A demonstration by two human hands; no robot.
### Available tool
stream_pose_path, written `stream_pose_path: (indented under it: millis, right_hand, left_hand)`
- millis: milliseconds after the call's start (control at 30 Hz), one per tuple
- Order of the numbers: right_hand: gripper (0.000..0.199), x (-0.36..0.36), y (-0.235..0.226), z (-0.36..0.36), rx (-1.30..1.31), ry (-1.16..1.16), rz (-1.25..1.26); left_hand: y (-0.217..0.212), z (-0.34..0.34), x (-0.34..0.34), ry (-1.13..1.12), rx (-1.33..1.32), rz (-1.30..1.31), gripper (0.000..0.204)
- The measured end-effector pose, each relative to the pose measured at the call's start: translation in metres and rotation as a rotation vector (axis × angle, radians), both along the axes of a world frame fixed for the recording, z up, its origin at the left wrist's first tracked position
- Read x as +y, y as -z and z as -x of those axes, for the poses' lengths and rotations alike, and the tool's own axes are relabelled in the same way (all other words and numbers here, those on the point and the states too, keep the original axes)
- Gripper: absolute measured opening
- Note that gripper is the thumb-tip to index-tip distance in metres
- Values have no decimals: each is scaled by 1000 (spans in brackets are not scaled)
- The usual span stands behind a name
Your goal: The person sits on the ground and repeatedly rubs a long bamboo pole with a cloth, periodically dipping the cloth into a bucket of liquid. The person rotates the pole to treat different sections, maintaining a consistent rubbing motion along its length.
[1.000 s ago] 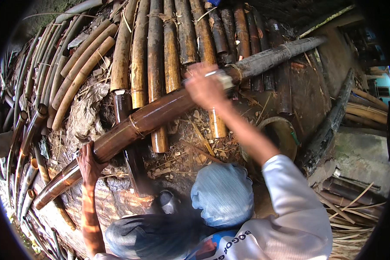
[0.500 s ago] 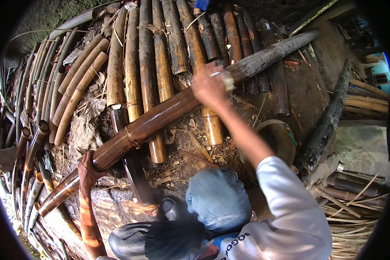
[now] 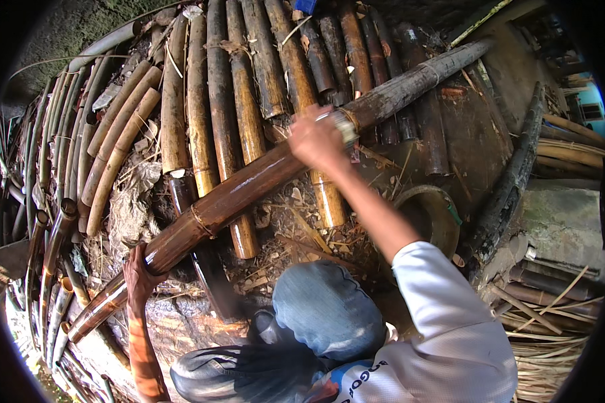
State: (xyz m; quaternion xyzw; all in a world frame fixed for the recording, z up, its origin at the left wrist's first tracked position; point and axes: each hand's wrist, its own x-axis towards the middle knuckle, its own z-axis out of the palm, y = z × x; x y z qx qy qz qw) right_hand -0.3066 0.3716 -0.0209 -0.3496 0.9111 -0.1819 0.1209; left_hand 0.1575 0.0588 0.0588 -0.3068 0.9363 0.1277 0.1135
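1. Your long pole [image 3: 249, 191] lies on a slant across the pile, its low end at lower left, its grey weathered end at upper right.
2. Your left hand [image 3: 140, 272] is curled shut around the pole's low brown part.
3. Your right hand [image 3: 318, 138] is closed on a pale tool [image 3: 346, 127] pressed against the pole near its middle; the tool's shape is too blurred to tell.
4. Under the pole, a row of brown bamboo lengths [image 3: 222, 101] runs up toward the top edge.
5. Thin curved canes [image 3: 107, 141] lie at the left.
6. A round pot [image 3: 444, 215] sits just right of your forearm, beside a dark log [image 3: 511, 181].
7. Your blue-clad knee [image 3: 326, 309] is at the bottom.
8. A small blue thing [image 3: 305, 5] at the top edge is cut off; no label can be made out.
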Motion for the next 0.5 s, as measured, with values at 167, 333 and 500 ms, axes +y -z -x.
stream_pose_path:
  millis: [167,333,500]
  right_hand:
    - [42,5,11,-29,-61,-119,123]
    - [41,64,-14,108,484,110,-213]
    - [40,-43,-4,-55,421,-441,-336]
  left_hand:
    - [-2,-4,6,12,24,56,98]
    - [3,-5,5,-10,8,42,98]
    - [-2,-9,11,-14,23,62,97]
